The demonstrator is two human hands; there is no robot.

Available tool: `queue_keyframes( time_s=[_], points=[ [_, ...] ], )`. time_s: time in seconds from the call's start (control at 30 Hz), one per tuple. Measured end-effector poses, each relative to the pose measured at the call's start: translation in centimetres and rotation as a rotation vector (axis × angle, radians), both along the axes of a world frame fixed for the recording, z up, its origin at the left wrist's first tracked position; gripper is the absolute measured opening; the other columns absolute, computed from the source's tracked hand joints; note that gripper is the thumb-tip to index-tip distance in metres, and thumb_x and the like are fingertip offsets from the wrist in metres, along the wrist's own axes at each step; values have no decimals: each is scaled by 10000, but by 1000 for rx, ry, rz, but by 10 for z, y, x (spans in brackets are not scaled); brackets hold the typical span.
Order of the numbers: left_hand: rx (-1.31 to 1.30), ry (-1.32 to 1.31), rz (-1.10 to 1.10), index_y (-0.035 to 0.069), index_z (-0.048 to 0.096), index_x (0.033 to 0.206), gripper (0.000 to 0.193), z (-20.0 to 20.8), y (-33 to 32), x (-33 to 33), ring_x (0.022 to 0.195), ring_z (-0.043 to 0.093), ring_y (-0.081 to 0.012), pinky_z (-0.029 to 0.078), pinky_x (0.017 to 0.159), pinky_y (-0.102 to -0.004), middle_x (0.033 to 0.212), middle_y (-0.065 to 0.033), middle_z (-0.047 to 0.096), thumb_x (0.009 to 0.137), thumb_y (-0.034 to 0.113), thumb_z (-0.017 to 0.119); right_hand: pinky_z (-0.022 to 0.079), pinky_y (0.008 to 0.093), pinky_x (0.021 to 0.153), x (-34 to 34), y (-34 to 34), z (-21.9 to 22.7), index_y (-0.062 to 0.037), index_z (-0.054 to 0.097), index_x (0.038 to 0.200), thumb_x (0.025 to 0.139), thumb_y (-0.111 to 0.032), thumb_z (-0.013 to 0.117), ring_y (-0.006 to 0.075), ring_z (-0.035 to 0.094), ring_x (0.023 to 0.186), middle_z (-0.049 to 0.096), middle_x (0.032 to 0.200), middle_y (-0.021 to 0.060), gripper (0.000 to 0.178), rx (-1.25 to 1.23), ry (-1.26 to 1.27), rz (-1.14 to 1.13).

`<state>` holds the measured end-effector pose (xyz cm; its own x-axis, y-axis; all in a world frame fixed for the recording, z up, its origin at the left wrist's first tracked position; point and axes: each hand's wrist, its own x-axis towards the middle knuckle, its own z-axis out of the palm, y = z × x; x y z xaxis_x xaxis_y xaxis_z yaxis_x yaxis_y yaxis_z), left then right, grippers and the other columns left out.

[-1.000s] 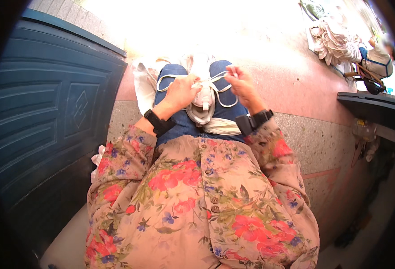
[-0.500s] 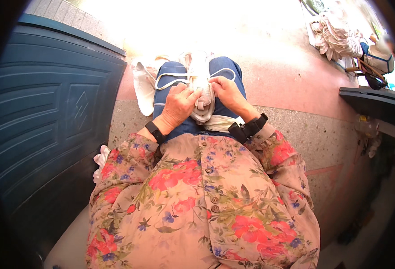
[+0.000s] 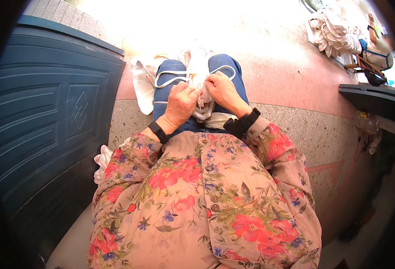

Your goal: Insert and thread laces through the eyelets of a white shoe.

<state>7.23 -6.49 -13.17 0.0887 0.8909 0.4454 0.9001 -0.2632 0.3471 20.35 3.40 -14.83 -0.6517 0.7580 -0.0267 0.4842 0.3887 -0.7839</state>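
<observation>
A pale shoe (image 3: 201, 113) lies lengthwise between my knees, its far part washed out by glare. A flat white shoelace (image 3: 165, 82) loops out from it on both sides over my blue trousers. My left hand (image 3: 181, 104) has its fingertips closed at the shoe's left side, where one lace loop comes back in. Close opposite, my right hand (image 3: 225, 93) pinches at the shoe's lacing, with the other loop running in behind its fingers. What lies exactly between the fingertips is hidden, but the lace leads into both hands.
White shoe pieces (image 3: 143, 89) lie beside my left knee, and pale cloth (image 3: 220, 120) is in my lap. A blue panelled door (image 3: 49, 94) stands close on the left. At the far right, a person (image 3: 379, 54) sits by a heap of pale shoe parts (image 3: 329, 33).
My right hand has shifted slightly left, in over the shoe and nearer my left hand. The right lace loop has moved a little. At the far right the other person has raised an arm.
</observation>
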Motion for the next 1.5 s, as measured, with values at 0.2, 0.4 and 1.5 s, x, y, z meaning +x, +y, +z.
queue_keyframes(
  time_s=[0.2, 0.4, 1.5],
  points=[
    [-27, -27, 16, 45, 590, 877, 213, -7, -2, -1, 710, 523, -231, 412, 602, -339, 773, -63, 580, 669, 41, 546, 430, 413, 700, -10, -2, -6, 1, 588, 863, 749, -45, 490, 355, 542, 784, 567, 785, 191, 157, 2, 111, -21],
    [-44, -241, 244, 21, 585, 873, 158, -12, 12, -16, 791, 532, -293, 438, 646, -370, 866, -133, 577, 730, 57, 528, 434, 414, 698, -12, 1, 11, -2, 563, 910, 749, -22, 486, 351, 544, 786, 585, 793, 192, 179, 49, 46, 26],
    [-419, -1905, 434, 62, 465, 838, 61, 86, -36, -145, 450, 280, -54, 251, 434, -202, 546, 43, 309, 882, 104, 473, 365, 407, 782, -6, 54, -29, -123, 638, 873, 730, -119, 507, 251, 583, 790, 634, 755, 81, 193, 272, -246, -296]
  ],
)
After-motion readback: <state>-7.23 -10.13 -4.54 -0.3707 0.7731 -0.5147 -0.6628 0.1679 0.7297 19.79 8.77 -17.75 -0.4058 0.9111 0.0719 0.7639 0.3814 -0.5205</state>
